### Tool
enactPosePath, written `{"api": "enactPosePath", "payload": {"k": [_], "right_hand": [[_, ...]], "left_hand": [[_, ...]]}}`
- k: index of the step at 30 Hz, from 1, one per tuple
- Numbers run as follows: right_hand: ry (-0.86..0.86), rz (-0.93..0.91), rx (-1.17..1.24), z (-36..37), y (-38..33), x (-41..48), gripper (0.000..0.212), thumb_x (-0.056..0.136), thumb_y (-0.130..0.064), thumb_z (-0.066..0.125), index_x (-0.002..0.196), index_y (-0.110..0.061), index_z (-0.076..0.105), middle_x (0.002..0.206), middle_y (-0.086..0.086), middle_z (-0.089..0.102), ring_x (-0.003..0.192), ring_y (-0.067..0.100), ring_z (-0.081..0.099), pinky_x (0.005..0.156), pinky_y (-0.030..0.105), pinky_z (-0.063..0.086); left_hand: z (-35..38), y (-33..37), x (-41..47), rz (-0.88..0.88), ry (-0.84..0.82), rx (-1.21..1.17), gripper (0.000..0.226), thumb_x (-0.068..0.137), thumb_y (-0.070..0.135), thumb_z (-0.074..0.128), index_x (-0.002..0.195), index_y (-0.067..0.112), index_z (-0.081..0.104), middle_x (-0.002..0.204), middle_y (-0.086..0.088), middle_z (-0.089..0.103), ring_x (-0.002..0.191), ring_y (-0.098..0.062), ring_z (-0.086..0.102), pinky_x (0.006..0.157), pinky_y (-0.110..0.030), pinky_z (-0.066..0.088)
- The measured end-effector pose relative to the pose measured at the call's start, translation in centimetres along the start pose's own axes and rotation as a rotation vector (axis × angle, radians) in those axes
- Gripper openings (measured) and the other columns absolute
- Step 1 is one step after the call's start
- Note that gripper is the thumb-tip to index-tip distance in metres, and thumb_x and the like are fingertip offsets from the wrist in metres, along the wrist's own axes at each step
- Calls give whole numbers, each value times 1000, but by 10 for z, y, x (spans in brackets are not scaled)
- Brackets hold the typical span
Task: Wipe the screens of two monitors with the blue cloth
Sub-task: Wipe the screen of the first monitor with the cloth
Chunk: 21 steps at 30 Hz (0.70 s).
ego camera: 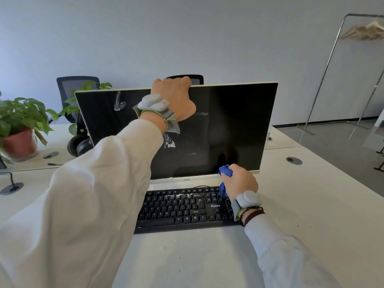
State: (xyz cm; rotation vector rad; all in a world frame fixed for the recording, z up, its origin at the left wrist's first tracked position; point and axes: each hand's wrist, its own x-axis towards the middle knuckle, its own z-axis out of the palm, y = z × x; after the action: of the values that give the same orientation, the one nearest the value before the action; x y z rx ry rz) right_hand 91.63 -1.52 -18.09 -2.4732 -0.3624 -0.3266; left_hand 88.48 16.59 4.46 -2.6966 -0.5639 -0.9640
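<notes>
While your left hand (175,98) curls over the top edge of the monitor (239,125), likely to steady the panel against your push, your right hand (239,181) grips the bunched blue cloth (225,172) at the screen's lower right edge. White smears (119,102) mark the glass left of centre, so most wiping looks undone. Below, a keyboard (182,208) sits on the bench (311,194); no second monitor shows.

Office: white desks (301,204) are carrying a monitor (228,125) and keyboard (182,208); mesh chairs (70,88) are standing at 11 and 12 o'clock
</notes>
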Motion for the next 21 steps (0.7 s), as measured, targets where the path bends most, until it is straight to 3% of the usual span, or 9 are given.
{"api": "enactPosePath", "payload": {"k": [3, 5, 7, 10, 14, 18, 21], "right_hand": [[-3, 9, -2, 4, -16, -2, 17, 94, -38, 53, 95, -23, 61, 88, 1, 64, 80, 23, 61, 62, 25, 38], [-39, -40, -17, 16, -29, -6, 17, 93, -37, 51, 87, -23, 58, 82, 0, 62, 79, 27, 60, 63, 28, 36], [-78, -115, -40, 26, -41, -8, 19, 94, -32, 48, 78, -24, 48, 73, -4, 55, 72, 25, 55, 57, 28, 31], [-101, -157, -43, 22, -41, -7, 22, 96, -38, 47, 79, -25, 50, 71, -8, 54, 68, 21, 53, 50, 26, 26], [-96, -104, -24, 6, -1, -4, 29, 94, -47, 38, 84, -28, 57, 67, -9, 65, 67, 18, 61, 60, 29, 47], [-64, -114, -139, -10, 24, -6, 18, 98, -39, 44, 89, -30, 57, 79, -8, 62, 72, 21, 55, 58, 26, 32], [-53, -160, -186, -4, 8, -12, 19, 97, -36, 44, 91, -25, 58, 86, -3, 65, 76, 25, 58, 64, 26, 32]], "left_hand": [[0, 2, 1, 13, 24, -26, 21, 81, 10, 55, 97, 21, 48, 65, -2, 33, 88, -33, 55, 79, -38, 28], [1, 5, 0, 19, 29, -35, 21, 79, 11, 56, 92, 22, 43, 67, -3, 39, 89, -33, 56, 79, -38, 28], [3, 5, -1, 29, 22, -30, 25, 78, 17, 60, 93, 25, 41, 65, 0, 34, 84, -31, 53, 78, -38, 27], [7, -5, -1, 47, 37, -31, 27, 74, 21, 61, 94, 25, 43, 64, 4, 30, 73, -25, 40, 76, -37, 28], [10, -11, 0, 63, 54, -39, 28, 73, 21, 62, 93, 25, 44, 64, 5, 30, 72, -24, 39, 75, -37, 29], [13, -5, 1, 88, 58, -25, 25, 73, 26, 61, 93, 26, 46, 63, 6, 30, 72, -25, 39, 75, -37, 27], [13, -3, 2, 72, 63, -39, 26, 73, 27, 63, 95, 25, 49, 63, 5, 30, 72, -25, 40, 75, -37, 27]]}}
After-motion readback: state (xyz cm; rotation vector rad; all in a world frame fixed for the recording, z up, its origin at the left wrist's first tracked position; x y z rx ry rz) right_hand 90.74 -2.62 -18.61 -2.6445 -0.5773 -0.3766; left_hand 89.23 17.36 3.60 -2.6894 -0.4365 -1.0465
